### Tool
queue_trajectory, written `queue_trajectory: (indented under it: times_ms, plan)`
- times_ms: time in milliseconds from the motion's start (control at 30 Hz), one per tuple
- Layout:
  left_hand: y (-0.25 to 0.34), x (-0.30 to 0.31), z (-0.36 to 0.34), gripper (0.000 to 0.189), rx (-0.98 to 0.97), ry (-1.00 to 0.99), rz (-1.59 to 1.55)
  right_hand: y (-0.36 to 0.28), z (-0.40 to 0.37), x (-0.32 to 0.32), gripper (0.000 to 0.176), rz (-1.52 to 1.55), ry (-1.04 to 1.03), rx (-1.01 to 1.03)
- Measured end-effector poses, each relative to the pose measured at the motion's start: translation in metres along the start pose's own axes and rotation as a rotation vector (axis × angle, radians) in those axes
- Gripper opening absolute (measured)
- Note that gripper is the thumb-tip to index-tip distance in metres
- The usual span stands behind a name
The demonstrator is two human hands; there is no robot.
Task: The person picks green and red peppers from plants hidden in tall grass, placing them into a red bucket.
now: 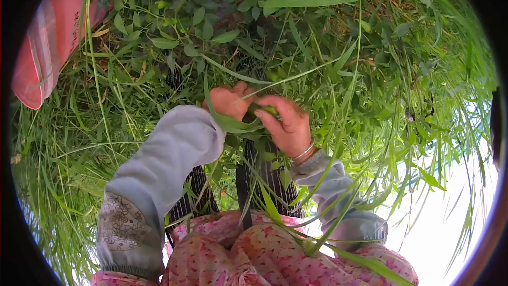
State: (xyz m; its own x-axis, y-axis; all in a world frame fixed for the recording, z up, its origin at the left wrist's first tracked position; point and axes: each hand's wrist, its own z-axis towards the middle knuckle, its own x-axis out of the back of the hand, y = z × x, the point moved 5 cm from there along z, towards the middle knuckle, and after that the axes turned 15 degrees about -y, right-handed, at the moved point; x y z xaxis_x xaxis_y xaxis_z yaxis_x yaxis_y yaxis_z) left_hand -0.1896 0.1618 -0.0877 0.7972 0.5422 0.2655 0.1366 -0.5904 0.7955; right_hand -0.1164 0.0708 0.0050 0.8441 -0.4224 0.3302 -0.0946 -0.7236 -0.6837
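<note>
My right hand (287, 123), with a bangle at the wrist, is closed in a pinch around a small green pepper (271, 110). Close beside it, my left hand (228, 101) is curled among the stems. Its fingertips are turned away, and what they grip is hidden. A broad grass blade (233, 125) crosses in front of the left hand. Leafy pepper plants (211, 26) surround both hands.
Tall grass (391, 95) grows thickly through the plants on both sides. At the upper left lies a red and pink striped sack (50, 47). Below the hands are dark striped trouser legs (264, 175) and pink floral cloth (227, 254).
</note>
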Motion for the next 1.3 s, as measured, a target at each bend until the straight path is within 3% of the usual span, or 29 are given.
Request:
queue_trajectory:
  times_ms: [67, 133, 200, 233, 333, 367, 433, 500, 600, 633, 700, 833, 900, 967, 1033, 1133, 1233, 1300]
  plan:
    - [-0.004, -0.010, 0.002, 0.026, -0.074, 0.068, 0.070, -0.010, -0.015, 0.002, 0.024, -0.048, 0.026, 0.058]
    - [0.003, 0.000, -0.003, 0.016, 0.001, 0.181, 0.175, -0.019, -0.032, 0.005, 0.023, 0.115, -0.004, -0.065]
    - [0.005, 0.000, -0.004, 0.017, 0.179, -0.130, 0.055, -0.025, -0.050, 0.004, 0.025, 0.266, -0.027, -0.176]
    - [0.006, -0.004, -0.006, 0.019, 0.158, -0.120, 0.050, -0.032, -0.053, 0.004, 0.029, 0.238, -0.143, -0.016]
    - [0.000, -0.005, -0.017, 0.020, 0.093, -0.092, 0.048, -0.043, -0.071, 0.001, 0.035, 0.220, -0.218, 0.097]
    - [0.000, -0.002, -0.021, 0.018, 0.061, -0.085, 0.049, -0.043, -0.076, 0.007, 0.035, 0.215, -0.264, 0.066]
    - [0.002, 0.003, -0.027, 0.017, 0.033, 0.006, 0.041, -0.048, -0.093, 0.007, 0.033, 0.480, -0.442, -0.140]
    - [-0.001, 0.004, -0.027, 0.018, -0.041, 0.030, -0.001, -0.075, -0.099, -0.010, 0.032, 0.413, -0.404, 0.100]
    - [-0.001, -0.005, -0.026, 0.020, 0.008, -0.002, 0.006, -0.075, -0.097, -0.019, 0.031, 0.359, -0.406, 0.052]
    - [0.000, -0.006, -0.027, 0.021, 0.047, -0.026, 0.021, -0.066, -0.090, -0.013, 0.025, 0.357, -0.294, -0.029]
    - [-0.003, -0.011, -0.033, 0.032, 0.028, -0.012, 0.021, -0.031, -0.081, -0.005, 0.021, 0.642, -0.172, -0.522]
    - [-0.005, 0.003, -0.042, 0.035, -0.019, -0.013, -0.015, 0.030, -0.038, -0.005, 0.018, -0.040, -0.445, -0.418]
    - [-0.008, -0.009, -0.044, 0.033, -0.013, 0.014, -0.030, 0.106, -0.050, -0.056, 0.023, -0.865, -0.368, 0.008]
    - [-0.010, -0.008, -0.044, 0.031, -0.006, 0.061, -0.016, 0.131, -0.032, -0.075, 0.027, -1.037, -0.423, 0.057]
    - [-0.002, -0.002, -0.042, 0.029, -0.002, 0.109, 0.011, 0.118, 0.002, -0.082, 0.030, -0.544, -0.646, -0.306]
    - [-0.003, -0.003, -0.042, 0.028, 0.018, 0.118, 0.025, 0.105, 0.008, -0.091, 0.019, -0.695, -0.959, -0.603]
    - [-0.003, -0.004, -0.044, 0.027, 0.027, 0.069, 0.022, 0.081, 0.003, -0.078, 0.023, -0.517, -0.738, -0.437]
    - [-0.002, -0.005, -0.041, 0.027, 0.047, 0.051, 0.015, 0.085, -0.005, -0.066, 0.026, -0.348, -0.592, -0.522]
